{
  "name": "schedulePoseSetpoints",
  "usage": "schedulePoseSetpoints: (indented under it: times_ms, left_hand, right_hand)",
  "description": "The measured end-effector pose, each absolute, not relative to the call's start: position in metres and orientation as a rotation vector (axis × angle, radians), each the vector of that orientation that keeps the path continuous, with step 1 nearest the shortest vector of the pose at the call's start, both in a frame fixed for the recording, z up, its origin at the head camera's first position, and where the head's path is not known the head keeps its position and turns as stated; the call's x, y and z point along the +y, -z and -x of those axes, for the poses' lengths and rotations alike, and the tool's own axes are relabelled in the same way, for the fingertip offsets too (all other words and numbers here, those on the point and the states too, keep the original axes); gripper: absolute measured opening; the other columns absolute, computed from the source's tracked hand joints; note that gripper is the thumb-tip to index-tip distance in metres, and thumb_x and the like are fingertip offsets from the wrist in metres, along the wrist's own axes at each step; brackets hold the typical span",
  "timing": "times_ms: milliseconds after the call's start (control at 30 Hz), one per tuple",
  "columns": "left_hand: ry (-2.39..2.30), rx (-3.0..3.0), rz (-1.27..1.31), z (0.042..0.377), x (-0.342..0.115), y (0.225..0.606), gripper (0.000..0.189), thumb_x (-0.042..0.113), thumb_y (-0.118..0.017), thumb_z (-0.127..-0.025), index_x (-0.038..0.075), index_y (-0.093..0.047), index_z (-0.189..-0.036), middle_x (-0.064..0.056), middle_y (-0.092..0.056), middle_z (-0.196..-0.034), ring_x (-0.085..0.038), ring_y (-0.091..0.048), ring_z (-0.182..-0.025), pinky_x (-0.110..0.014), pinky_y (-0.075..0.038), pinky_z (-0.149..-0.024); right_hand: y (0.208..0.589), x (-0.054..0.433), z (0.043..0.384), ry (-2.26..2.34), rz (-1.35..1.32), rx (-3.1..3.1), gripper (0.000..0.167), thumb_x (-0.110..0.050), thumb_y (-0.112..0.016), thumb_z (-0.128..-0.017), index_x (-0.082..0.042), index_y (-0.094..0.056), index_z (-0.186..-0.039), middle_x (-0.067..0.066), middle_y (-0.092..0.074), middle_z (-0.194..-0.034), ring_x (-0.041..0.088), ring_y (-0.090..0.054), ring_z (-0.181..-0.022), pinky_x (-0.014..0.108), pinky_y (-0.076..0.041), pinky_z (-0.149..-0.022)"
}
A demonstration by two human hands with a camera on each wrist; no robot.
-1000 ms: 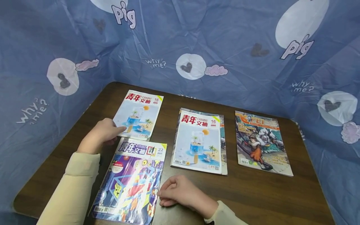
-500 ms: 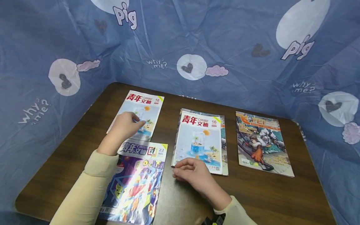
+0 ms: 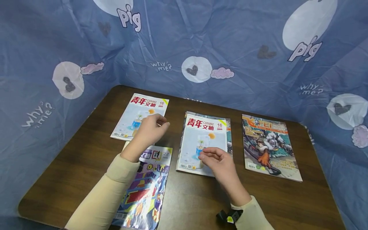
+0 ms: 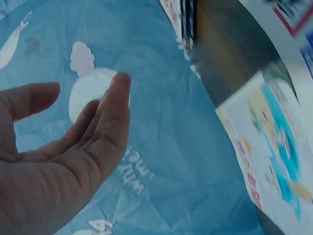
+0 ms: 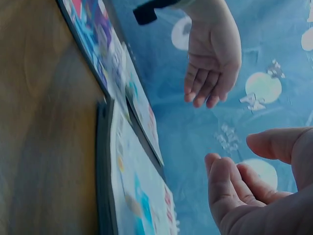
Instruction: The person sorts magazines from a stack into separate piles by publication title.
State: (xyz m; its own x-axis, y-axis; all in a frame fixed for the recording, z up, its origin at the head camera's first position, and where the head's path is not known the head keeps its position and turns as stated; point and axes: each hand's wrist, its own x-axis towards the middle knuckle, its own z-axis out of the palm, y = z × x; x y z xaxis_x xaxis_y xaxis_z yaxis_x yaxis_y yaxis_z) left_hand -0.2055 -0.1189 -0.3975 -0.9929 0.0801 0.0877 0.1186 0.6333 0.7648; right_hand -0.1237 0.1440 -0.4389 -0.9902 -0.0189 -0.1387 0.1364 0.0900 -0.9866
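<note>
My left hand (image 3: 150, 129) hovers over the right side of a white magazine (image 3: 122, 119) with an ice-pop cover, at the back left. In the left wrist view its fingers (image 4: 115, 115) are loosely bent, thumb apart, with nothing between them. Below that magazine lies a glossy purple magazine (image 3: 146, 191), partly hidden by my left sleeve. My right hand (image 3: 221, 167) is above the lower right part of the middle stack of magazines (image 3: 191, 137), topped by another ice-pop cover. The right wrist view shows its thumb (image 5: 274, 142) and fingers parted, holding nothing.
A comic magazine (image 3: 270, 153) with a red-gloved figure lies at the right of the dark wooden table (image 3: 198, 201). A blue patterned cloth (image 3: 238, 95) hangs around the table's back and sides. A black band with a small device (image 3: 230, 217) sits at my right wrist.
My left hand has left the white magazine's left edge and moved right across it. My right hand has moved from beside the purple magazine up and right, over the middle stack. The magazines stay put.
</note>
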Motion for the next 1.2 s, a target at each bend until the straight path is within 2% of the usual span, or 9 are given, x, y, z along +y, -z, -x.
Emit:
schedulePoseSetpoints:
  times_ms: [133, 467, 800, 1033, 1200]
  left_hand:
    - [1.383, -2.723, 0.179, 0.206, -0.103, 0.398, 0.027, 0.016, -0.066, -0.096, -0.005, -0.068, -0.113, -0.016, -0.07, -0.102, -0.03, -0.066, -0.094, -0.045, -0.053, -0.082]
    - [1.525, -2.671, 0.187, 0.208, -0.072, 0.409, 0.032, 0.01, -0.07, -0.094, -0.005, -0.064, -0.121, -0.014, -0.068, -0.104, -0.025, -0.065, -0.091, -0.038, -0.055, -0.078]
    - [1.557, -2.689, 0.178, 0.207, -0.057, 0.428, 0.036, 0.006, -0.073, -0.091, -0.007, -0.063, -0.123, -0.019, -0.068, -0.109, -0.024, -0.065, -0.089, -0.036, -0.055, -0.076]
    - [1.522, -2.745, 0.143, 0.207, -0.05, 0.438, 0.039, 0.009, -0.073, -0.091, -0.007, -0.062, -0.125, -0.019, -0.068, -0.109, -0.023, -0.064, -0.088, -0.037, -0.055, -0.075]
    - [1.505, -2.754, 0.131, 0.207, -0.05, 0.442, 0.038, 0.008, -0.073, -0.091, -0.007, -0.062, -0.124, -0.019, -0.068, -0.11, -0.023, -0.064, -0.089, -0.037, -0.055, -0.078]
  right_hand:
    - [0.438, 0.155, 0.131, 2.038, -0.138, 2.32, 0.028, -0.008, -0.077, -0.091, 0.006, -0.07, -0.115, 0.017, -0.073, -0.109, 0.022, -0.069, -0.099, 0.023, -0.056, -0.08]
    - [0.44, 0.178, 0.145, 2.043, -0.194, 2.411, 0.034, -0.008, -0.075, -0.093, 0.004, -0.066, -0.123, 0.017, -0.069, -0.118, 0.022, -0.068, -0.106, 0.024, -0.054, -0.087]
    - [0.444, 0.197, 0.153, 2.005, -0.273, 2.498, 0.038, -0.007, -0.074, -0.094, 0.003, -0.063, -0.129, 0.017, -0.067, -0.123, 0.025, -0.066, -0.11, 0.022, -0.053, -0.088]
    - [0.45, 0.21, 0.159, 1.812, -0.346, 2.605, 0.046, -0.02, -0.075, -0.095, -0.001, -0.061, -0.134, 0.012, -0.066, -0.126, 0.022, -0.065, -0.113, 0.025, -0.053, -0.09]
    - [0.456, 0.216, 0.161, 1.798, -0.374, 2.611, 0.046, -0.017, -0.075, -0.095, 0.001, -0.061, -0.135, 0.013, -0.066, -0.127, 0.023, -0.065, -0.114, 0.026, -0.053, -0.091]
